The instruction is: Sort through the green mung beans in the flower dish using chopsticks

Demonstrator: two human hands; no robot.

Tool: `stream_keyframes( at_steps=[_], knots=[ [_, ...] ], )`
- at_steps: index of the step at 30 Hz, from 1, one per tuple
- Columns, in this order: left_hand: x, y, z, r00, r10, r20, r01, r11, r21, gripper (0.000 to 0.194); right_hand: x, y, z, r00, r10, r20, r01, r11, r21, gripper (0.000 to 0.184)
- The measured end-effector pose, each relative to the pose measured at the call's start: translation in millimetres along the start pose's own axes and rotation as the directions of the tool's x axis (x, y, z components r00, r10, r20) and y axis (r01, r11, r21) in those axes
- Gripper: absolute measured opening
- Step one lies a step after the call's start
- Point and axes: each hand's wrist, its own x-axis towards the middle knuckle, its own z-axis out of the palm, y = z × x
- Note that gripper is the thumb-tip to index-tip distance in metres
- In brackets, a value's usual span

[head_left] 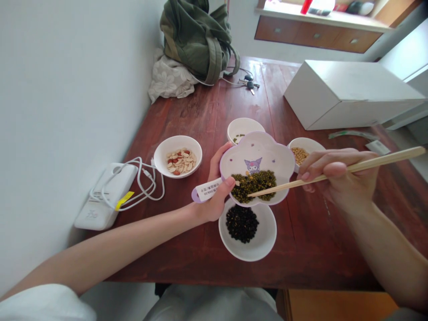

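The left forearm (100,254) is reaching forward, the left hand (217,196) firmly clasping a flower-shaped dish (257,147) level, while the right hand (341,174) is pinching chopsticks (384,159) at the beans (254,186).

left hand (216,200): cupped upward | right hand (337,176): pen grip (knuckles up)

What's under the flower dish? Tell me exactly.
The flower dish, held in the left hand, sits over a white bowl of black beans and partly over a second bowl of green beans. The bowl parts beneath it are covered.
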Motion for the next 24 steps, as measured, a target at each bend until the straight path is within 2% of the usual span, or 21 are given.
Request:
stream_keyframes(
  at_steps=[13, 19, 24],
  knots=[
    [-0.1, -1.0, 0.1, 1.000, -0.007, 0.019, 0.008, 1.000, -0.019, 0.080, -0.6, 1.4, -0.5, 0.999, -0.012, 0.036, 0.012, 1.000, 0.013, 0.046],
    [0.2, 0.4, 0.3, 1.000, -0.015, 0.003, 0.015, 1.000, -0.012, 0.083, -2.4, 4.9, -4.2, 0.999, -0.001, 0.049, 0.001, 1.000, -0.011, 0.040],
    [-0.4, 1.4, 0.0, 1.000, -0.003, 0.010, 0.003, 1.000, 0.001, 0.078, -2.6, 3.7, -4.3, 0.999, -0.012, 0.045, 0.013, 1.000, -0.019, 0.040]
  ],
)
